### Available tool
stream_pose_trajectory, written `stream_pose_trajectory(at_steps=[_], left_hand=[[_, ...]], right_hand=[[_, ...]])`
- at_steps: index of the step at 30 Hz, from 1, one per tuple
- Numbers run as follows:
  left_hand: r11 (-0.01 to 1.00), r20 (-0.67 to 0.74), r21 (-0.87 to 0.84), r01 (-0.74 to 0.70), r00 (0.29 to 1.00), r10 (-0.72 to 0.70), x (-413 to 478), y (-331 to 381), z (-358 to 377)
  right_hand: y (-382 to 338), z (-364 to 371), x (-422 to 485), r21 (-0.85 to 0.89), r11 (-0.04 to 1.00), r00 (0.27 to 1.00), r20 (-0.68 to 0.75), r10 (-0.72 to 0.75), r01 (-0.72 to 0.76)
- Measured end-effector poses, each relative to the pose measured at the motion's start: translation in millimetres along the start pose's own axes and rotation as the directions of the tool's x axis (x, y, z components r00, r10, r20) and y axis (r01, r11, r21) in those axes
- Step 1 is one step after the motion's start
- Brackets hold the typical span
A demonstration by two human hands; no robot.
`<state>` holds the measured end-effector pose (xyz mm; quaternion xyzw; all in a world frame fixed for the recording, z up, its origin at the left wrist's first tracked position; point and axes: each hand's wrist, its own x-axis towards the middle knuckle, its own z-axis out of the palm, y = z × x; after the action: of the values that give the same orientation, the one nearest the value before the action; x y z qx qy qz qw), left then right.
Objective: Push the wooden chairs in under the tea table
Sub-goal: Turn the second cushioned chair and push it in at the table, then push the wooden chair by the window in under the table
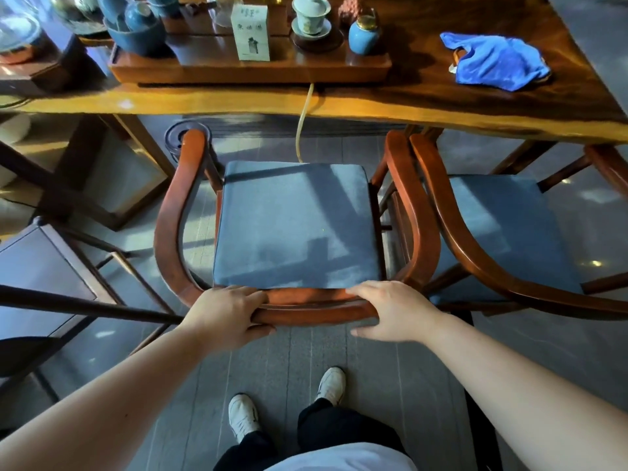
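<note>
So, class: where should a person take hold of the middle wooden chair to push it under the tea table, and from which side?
Grip the curved back rail from behind, hands spread as the left hand and right hand are. It is the nearest graspable bar, and the chair's open front faces the tea table.

Grey plank floor (pixel 306 368), sun patches and shadows on it. Dark low cabinet (pixel 40 266) at left. Dark wood stand (pixel 102 178) left of seats. Round drain cover (pixel 176 137) in floor. Warm light from left.

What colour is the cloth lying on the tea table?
Bright blue; the cloth shows clearly in the head view, at the table's right.
</note>
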<state>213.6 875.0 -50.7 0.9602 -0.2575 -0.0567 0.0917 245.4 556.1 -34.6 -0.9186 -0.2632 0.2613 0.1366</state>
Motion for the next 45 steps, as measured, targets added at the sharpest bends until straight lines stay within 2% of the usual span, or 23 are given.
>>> stream_pose_trajectory(at_steps=[3,10,15,25,26,28,30,35,37,40,43,45], left_hand=[[0.997,0.014,0.058,0.042,0.999,-0.043,-10,6,-8],[0.966,-0.036,0.112,0.235,0.972,-0.233,-72,-13,-48],[0.913,-0.088,0.195,0.360,0.933,-0.349,-144,-59,-84],[0.735,-0.153,0.079,0.674,0.736,-0.659,-305,-172,-112],[0.699,-0.147,0.071,0.712,0.700,-0.698,-326,-185,-114],[0.689,-0.170,0.102,0.717,0.696,-0.698,-336,-192,-118],[0.656,-0.146,0.107,0.747,0.665,-0.733,-354,-203,-117],[0.520,-0.086,0.101,0.848,0.528,-0.845,-393,-234,-109],[0.487,-0.076,0.114,0.866,0.496,-0.865,-400,-238,-106],[0.397,-0.041,0.113,0.911,0.404,-0.914,-418,-255,-104],[0.364,0.003,0.174,0.915,0.369,-0.929,-429,-276,-107],[0.382,0.031,0.218,0.898,0.385,-0.923,-430,-285,-110]], right_hand=[[-14,-11,6,-0.004,0.999,0.995,0.087,-0.052,0.052],[-107,-19,63,-0.106,0.943,0.949,0.019,-0.314,0.314],[-190,-19,99,-0.189,0.906,0.925,0.040,-0.379,0.379],[-349,-5,174,-0.257,0.814,0.852,0.094,-0.516,0.521],[-372,3,189,-0.258,0.798,0.836,0.108,-0.537,0.546],[-389,8,196,-0.267,0.782,0.822,0.085,-0.564,0.564],[-415,16,210,-0.270,0.765,0.809,0.126,-0.574,0.585],[-471,27,258,-0.281,0.693,0.745,0.181,-0.642,0.665],[-483,28,271,-0.308,0.656,0.719,0.177,-0.672,0.689],[-520,31,304,-0.314,0.582,0.650,0.190,-0.735,0.750],[-558,35,332,-0.310,0.525,0.603,0.278,-0.747,0.793],[-573,40,346,-0.341,0.484,0.583,0.317,-0.748,0.806]])
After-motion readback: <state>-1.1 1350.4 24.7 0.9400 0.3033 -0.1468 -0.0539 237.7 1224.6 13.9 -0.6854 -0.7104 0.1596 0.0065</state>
